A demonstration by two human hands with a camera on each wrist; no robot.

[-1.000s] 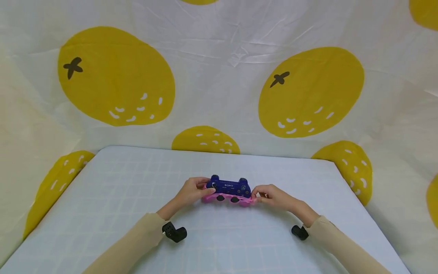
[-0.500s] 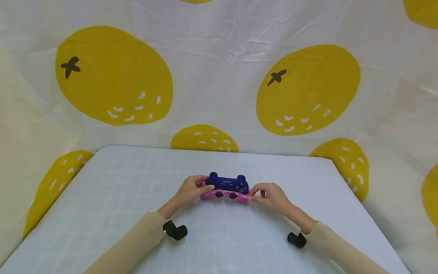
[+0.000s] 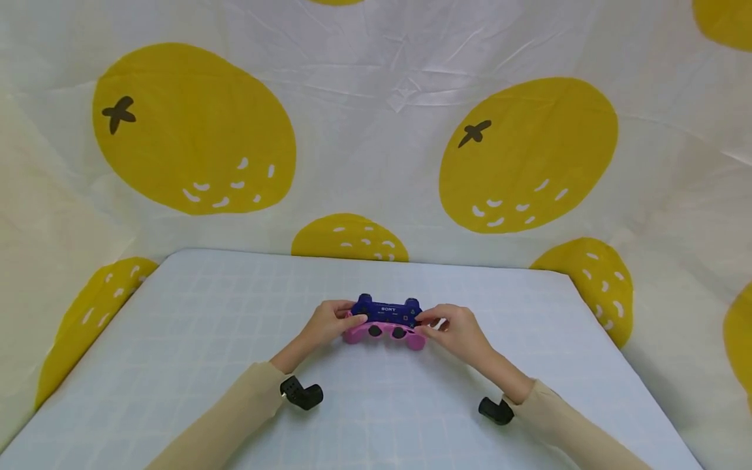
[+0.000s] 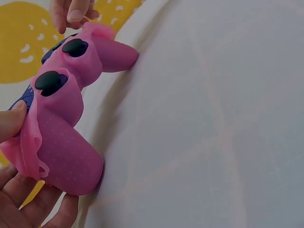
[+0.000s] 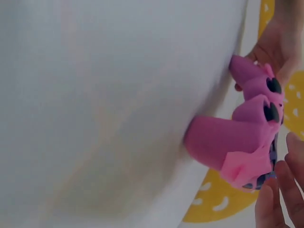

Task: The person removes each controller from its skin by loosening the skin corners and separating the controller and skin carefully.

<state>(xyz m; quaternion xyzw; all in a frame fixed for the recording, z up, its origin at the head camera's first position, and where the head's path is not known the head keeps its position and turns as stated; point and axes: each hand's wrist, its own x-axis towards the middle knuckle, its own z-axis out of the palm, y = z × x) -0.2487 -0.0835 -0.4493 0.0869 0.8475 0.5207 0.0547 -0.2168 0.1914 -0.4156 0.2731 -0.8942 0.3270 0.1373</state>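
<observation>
A dark blue game controller [image 3: 388, 313] marked SONY is partly covered by a pink silicone cover [image 3: 384, 330]. The cover wraps both handles and the thumbsticks, while the blue button face lies bare; its edges look bunched and folded back in both wrist views. My left hand [image 3: 322, 326] holds the left end, thumb [image 4: 13, 122] on top and fingers beneath the handle. At the right end, my right hand [image 3: 461, 331] hovers with thumb and fingers loosely bent beside the buttons. In the right wrist view its fingertips [image 5: 269, 192] come close to the folded pink flap [image 5: 244, 166].
A table with a pale checked cloth [image 3: 235, 313] lies under the hands. Behind it hangs a white curtain [image 3: 364, 130] printed with large yellow fruit. Black wrist cameras sit on the left sleeve [image 3: 217, 418] and the right sleeve [image 3: 576, 418].
The right hand has let go of the pink cover's right edge and moved left and slightly up over the buttons. The left hand keeps its hold; the controller has shifted slightly up and left.
</observation>
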